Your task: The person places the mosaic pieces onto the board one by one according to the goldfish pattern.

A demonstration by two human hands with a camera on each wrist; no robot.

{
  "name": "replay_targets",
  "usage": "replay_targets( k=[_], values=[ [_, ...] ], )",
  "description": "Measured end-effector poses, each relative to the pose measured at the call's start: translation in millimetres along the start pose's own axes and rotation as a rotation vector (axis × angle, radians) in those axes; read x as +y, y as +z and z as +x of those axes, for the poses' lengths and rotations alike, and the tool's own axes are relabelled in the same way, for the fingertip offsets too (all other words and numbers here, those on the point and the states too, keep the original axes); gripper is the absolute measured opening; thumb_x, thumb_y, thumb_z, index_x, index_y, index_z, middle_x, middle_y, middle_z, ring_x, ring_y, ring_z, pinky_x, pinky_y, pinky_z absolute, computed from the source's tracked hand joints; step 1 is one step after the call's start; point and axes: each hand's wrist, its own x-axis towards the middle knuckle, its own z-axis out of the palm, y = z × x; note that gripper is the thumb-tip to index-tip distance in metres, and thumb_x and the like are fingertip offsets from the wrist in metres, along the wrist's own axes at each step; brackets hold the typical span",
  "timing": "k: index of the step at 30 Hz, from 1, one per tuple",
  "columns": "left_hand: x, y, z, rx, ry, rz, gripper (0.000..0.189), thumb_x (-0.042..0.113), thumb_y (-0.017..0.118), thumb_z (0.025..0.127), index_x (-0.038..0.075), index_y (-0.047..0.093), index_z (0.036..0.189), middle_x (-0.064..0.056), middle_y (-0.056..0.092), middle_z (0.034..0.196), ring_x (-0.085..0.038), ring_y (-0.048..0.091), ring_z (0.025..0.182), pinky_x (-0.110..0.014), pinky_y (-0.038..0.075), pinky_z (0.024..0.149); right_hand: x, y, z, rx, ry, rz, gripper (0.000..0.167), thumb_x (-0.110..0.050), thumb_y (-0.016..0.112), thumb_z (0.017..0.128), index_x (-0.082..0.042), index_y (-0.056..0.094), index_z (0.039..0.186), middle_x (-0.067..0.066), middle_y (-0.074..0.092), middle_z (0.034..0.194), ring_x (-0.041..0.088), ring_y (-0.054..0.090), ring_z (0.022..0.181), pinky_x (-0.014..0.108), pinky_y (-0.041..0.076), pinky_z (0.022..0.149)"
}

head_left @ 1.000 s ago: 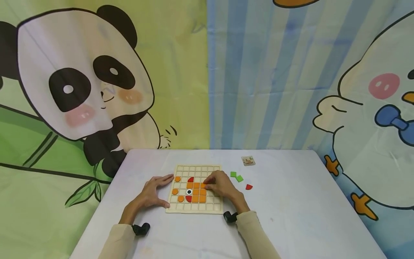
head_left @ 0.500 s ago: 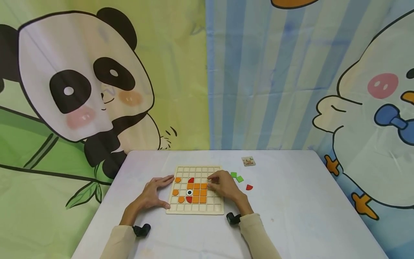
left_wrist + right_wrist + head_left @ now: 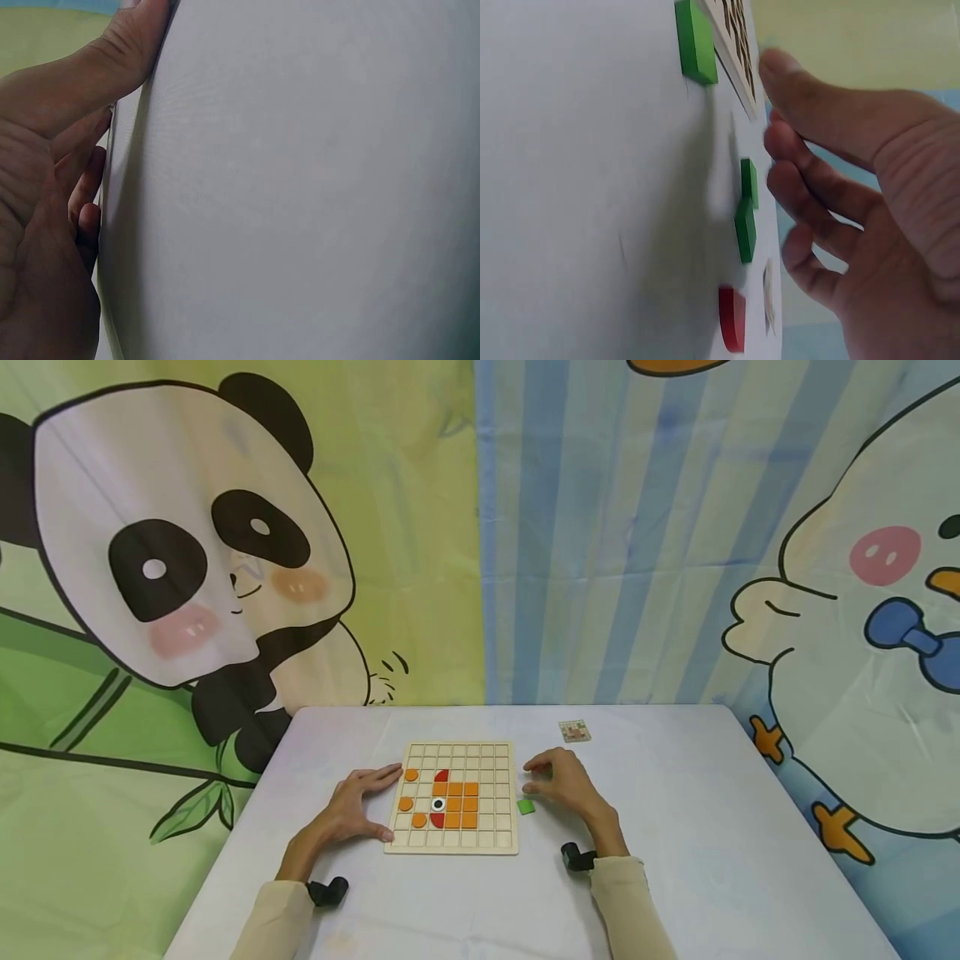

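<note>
I noted left hand (image 3: pixel 352 806) flat, fingers spread, steadying the grid board (image 3: pixel 454 798) mid-surface. Right hand (image 3: pixel 562 781) hovered, grip loosely curled and empty, over green tiles (image 3: pixel 746 210) beside the board's right edge. Risk: fingers nudging neighbouring tiles away.

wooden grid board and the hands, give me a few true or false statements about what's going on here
1. The left hand rests against the left edge of the wooden grid board. True.
2. The right hand pinches a green tile. False: it hovers over the table right of the board, fingers loosely curled, holding nothing.
3. A green square tile lies on the table just off the board's right edge. True.
4. The board is completely filled with tiles. False: only a cluster of orange tiles, red pieces and an eye piece fill it; most cells are bare.
5. A small pattern card lies far back on the table. True.
</note>
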Motion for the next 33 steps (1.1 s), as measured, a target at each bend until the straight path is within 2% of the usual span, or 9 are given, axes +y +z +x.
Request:
replay_targets(
  k=[7,12,18,24,28,33],
  values=[
    [1.3,-1.0,-1.3,-0.001,-0.011,-0.016,0.124,0.046,0.108,0.056,0.018,0.052,0.163,-0.005,0.047,0.174,-0.04,0.045,0.147,-0.068,0.029,0.116,11.5,-8.0,-5.4,-0.157,-0.027,0.011,0.034,-0.008,0.102,0.072,-0.006,0.087,0.103,0.002,0.082,0.091,0.014,0.071,0.083,0.03,0.059,0.079],
    [2.7,-0.8,-2.0,0.005,-0.005,0.004,0.124,0.046,0.108,0.056,0.017,0.053,0.163,-0.006,0.047,0.173,-0.041,0.046,0.146,-0.069,0.03,0.116,12.5,-9.6,-8.4,-0.205,-0.079,0.031,0.036,-0.003,0.102,0.069,-0.003,0.086,0.101,0.006,0.083,0.091,0.021,0.073,0.082,0.026,0.058,0.074],
    [1.9,-0.9,-0.2,-0.005,-0.016,0.007,0.124,0.048,0.108,0.057,0.019,0.052,0.164,-0.004,0.046,0.174,-0.039,0.045,0.147,-0.066,0.03,0.116,10.9,-13.6,-9.7,-0.187,-0.079,0.014,0.038,-0.003,0.102,0.069,-0.003,0.086,0.103,0.006,0.083,0.094,0.02,0.074,0.084,0.031,0.061,0.077],
    [0.3,-1.6,2.5,-0.003,-0.005,0.0,0.125,0.047,0.108,0.057,0.02,0.051,0.164,-0.005,0.046,0.174,-0.04,0.045,0.147,-0.066,0.029,0.117,17.4,-27.4,-16.2,-0.124,-0.031,-0.027,0.04,-0.006,0.103,0.068,-0.004,0.086,0.104,0.004,0.082,0.093,0.017,0.072,0.084,0.03,0.059,0.076],
    [-0.3,-2.0,2.5,0.002,0.013,0.0,0.125,0.047,0.108,0.058,0.018,0.051,0.165,-0.007,0.046,0.174,-0.042,0.045,0.147,-0.068,0.03,0.116,25.6,-38.5,-23.7,-0.078,0.017,-0.035,0.042,-0.008,0.104,0.068,-0.004,0.085,0.105,0.006,0.081,0.094,0.021,0.071,0.085,0.031,0.056,0.077],
    [-0.7,-0.2,0.7,-0.008,0.0,0.016,0.124,0.048,0.107,0.059,0.019,0.05,0.165,-0.007,0.046,0.174,-0.042,0.045,0.146,-0.067,0.031,0.116,34.8,-47.4,-33.8,-0.005,0.105,-0.064,0.041,-0.013,0.105,0.069,-0.007,0.084,0.104,0.004,0.079,0.094,0.02,0.067,0.088,0.036,0.054,0.084]
  ],
)
